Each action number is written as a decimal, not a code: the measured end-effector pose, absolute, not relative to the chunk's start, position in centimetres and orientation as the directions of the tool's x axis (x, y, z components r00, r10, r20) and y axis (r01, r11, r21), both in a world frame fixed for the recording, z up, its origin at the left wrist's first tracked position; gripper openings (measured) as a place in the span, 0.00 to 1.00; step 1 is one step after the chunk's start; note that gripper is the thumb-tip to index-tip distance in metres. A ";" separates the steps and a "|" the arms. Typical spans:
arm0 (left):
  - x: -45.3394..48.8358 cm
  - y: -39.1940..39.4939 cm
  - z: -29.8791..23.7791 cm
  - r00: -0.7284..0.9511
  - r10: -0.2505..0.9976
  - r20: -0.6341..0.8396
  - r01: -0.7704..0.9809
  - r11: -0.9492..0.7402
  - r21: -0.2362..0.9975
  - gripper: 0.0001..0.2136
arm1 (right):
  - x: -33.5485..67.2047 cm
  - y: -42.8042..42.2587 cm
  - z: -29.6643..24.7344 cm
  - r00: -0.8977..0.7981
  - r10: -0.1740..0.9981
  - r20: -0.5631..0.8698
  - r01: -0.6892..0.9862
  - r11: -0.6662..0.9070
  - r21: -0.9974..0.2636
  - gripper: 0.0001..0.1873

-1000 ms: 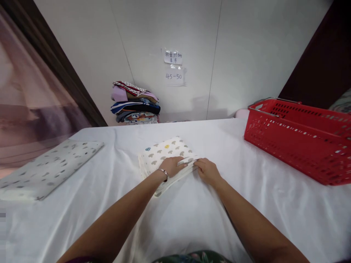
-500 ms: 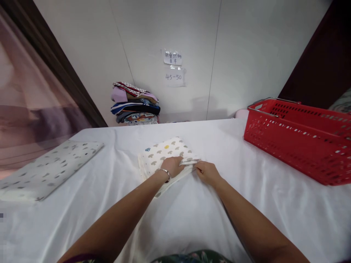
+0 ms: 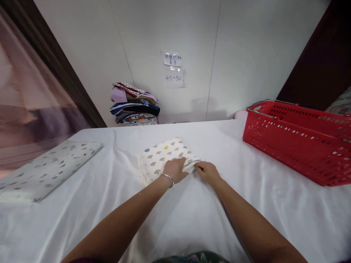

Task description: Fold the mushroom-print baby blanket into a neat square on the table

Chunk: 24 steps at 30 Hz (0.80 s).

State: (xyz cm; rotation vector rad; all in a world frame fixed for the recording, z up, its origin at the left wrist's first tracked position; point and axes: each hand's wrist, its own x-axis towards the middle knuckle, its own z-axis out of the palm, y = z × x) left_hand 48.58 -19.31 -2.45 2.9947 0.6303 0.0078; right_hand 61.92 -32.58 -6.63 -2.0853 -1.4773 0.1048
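White cloth [image 3: 153,156] with grey-brown mushroom shapes, one blue and one yellow motif among them, lies folded on the white-covered desk [image 3: 227,140], left of the red basket [image 3: 290,148] and well apart from it. The right hand [image 3: 207,172] is closed, its fingertips pinching the corner of the cloth that points towards the basket. The left hand [image 3: 174,171], wearing a silvery bracelet [image 3: 169,179], rests on the near edge, farther from the basket than the right; whether its fingers grip the fabric, I cannot tell. Farthest left of the basket, a second printed cloth [image 3: 52,170] lies folded flat. Left of the basket too, past the desk's far edge, stands a pile of folded textiles [image 3: 135,106] against the wall [image 3: 246,47]
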 end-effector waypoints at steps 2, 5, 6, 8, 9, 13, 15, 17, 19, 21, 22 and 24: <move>48.6 -19.5 -2.4 0.913 0.408 -0.009 0.408 -0.911 0.057 0.18 | 61.9 -32.5 -6.6 0.383 0.884 0.268 0.825 -0.198 -0.529 0.15; 48.7 -19.4 -2.0 0.914 0.406 -0.022 0.406 -0.912 0.048 0.13 | 61.7 -32.5 -6.6 0.379 0.887 0.262 0.830 -0.201 -0.520 0.15; 48.7 -19.3 -1.9 0.914 0.405 -0.030 0.406 -0.913 0.049 0.13 | 61.7 -32.5 -6.6 0.374 0.892 0.254 0.840 -0.209 -0.501 0.16; 48.7 -19.1 -1.7 0.915 0.401 -0.044 0.403 -0.914 0.052 0.12 | 61.4 -32.5 -6.5 0.357 0.905 0.230 0.863 -0.225 -0.452 0.16; 48.7 -19.0 -1.6 0.915 0.400 -0.051 0.403 -0.914 0.053 0.12 | 61.3 -32.5 -6.5 0.345 0.913 0.217 0.875 -0.229 -0.427 0.16; 48.7 -18.9 -1.5 0.908 0.411 -0.076 0.415 -0.908 0.051 0.12 | 60.7 -32.2 -6.1 0.328 0.932 0.152 0.900 -0.259 -0.351 0.18; 48.8 -18.9 -1.4 0.906 0.414 -0.088 0.419 -0.907 0.049 0.13 | 60.4 -32.0 -6.0 0.345 0.931 0.121 0.902 -0.293 -0.318 0.17; 48.8 -18.9 -1.2 0.906 0.411 -0.099 0.417 -0.908 0.050 0.12 | 60.2 -31.7 -6.0 0.357 0.928 0.102 0.905 -0.317 -0.284 0.17; 48.8 -18.9 -1.1 0.908 0.406 -0.107 0.413 -0.909 0.052 0.12 | 60.1 -31.4 -6.0 0.358 0.929 0.096 0.911 -0.325 -0.253 0.17; 48.8 -18.8 -1.0 0.909 0.401 -0.115 0.409 -0.911 0.056 0.12 | 60.0 -31.1 -6.0 0.359 0.929 0.086 0.915 -0.332 -0.227 0.17; 48.8 -18.8 -0.9 0.909 0.399 -0.117 0.407 -0.911 0.058 0.12 | 59.9 -31.0 -6.0 0.360 0.930 0.077 0.916 -0.337 -0.215 0.17; 48.8 -18.7 -0.9 0.910 0.397 -0.120 0.406 -0.912 0.061 0.12 | 59.9 -30.9 -5.8 0.365 0.929 0.056 0.917 -0.349 -0.191 0.18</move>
